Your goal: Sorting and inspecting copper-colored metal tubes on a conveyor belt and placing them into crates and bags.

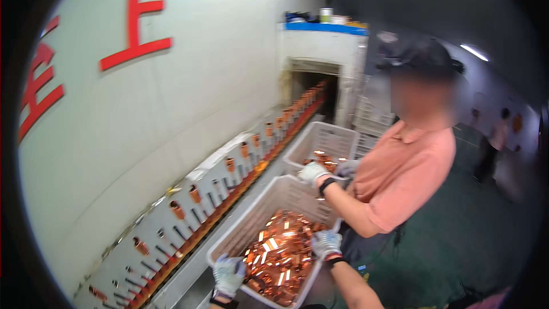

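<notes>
A pale plastic crate stands in front of me with a heap of shiny copper-coloured tubular parts in it. My left hand, in a light knitted glove, is at the crate's near left rim, its fingers bent toward the heap. On the right side my right hand, gloved alike, reaches over the rim with curled fingers against the edge of the heap. Whatever either hand holds is hidden by the gloves.
Along the wall a conveyor line of upright pegs, some with copper-coloured parts on them, runs into an opening. A co-worker in a salmon shirt reaches with gloved hands into a second crate beyond mine.
</notes>
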